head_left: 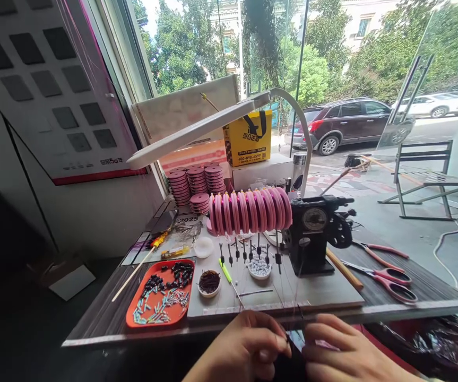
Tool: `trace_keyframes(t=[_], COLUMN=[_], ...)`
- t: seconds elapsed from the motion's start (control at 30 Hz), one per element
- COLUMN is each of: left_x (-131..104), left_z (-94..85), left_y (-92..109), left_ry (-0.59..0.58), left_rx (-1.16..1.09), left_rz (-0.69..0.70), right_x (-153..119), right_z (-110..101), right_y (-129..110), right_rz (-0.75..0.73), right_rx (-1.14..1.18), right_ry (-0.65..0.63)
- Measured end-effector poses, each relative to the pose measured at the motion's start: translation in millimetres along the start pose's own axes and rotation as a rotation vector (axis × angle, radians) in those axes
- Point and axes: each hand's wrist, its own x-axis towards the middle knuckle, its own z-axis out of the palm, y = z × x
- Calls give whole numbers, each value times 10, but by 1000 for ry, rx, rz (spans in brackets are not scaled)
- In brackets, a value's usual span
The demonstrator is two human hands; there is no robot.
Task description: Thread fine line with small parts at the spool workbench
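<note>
Below the worktop's near edge, the left hand [241, 347] and right hand [346, 353] meet, fingers curled nearly closed, pinching something small and dark [293, 339] between them; what it is cannot be told. Just beyond on the grey wooden worktop [420, 289] sits an orange plastic tray of beads [160, 293].

One view only — a head-worn camera looking forward and down across the desk [391, 310] from its near edge. The left hand [242, 350] and right hand [348, 353] sit close at the bottom of frame — the window [332, 63] and street lie far beyond.
</note>
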Motion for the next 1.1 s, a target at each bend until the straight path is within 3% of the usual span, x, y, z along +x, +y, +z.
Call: trace_keyframes(t=[0.07,0.17,0.3,0.5,0.63,0.73,0.83,0.97,1.1], left_x=[0,42,97,86,118,149,138,81,46], left_z=[31,44,26,69,86,53,17,25,66], left_y=[-30,-93,-149,-177,-291,-401,-458,-449,-434], left_ry=[-10,-23,-7,48,63,190,322,439,510], left_rx=[-44,-73,-93,-164,-197,-90,145,430,621], left_rz=[-19,-27,-22,75,240,461,607,758,859], right_x=[-74,-148,-152,-177,-203,-179,-144,-70,73], right_z=[181,375,389,374,456,441,363,233,151], right_y=[43,74,60,53,53,51,46,6,-49], right_rz=[225,559,689,696,751,786,777,597,278], right_rx=[264,576,792,865,778,805,795,576,244], right_ry=[76,67,3,50,123,151,278,442,370])
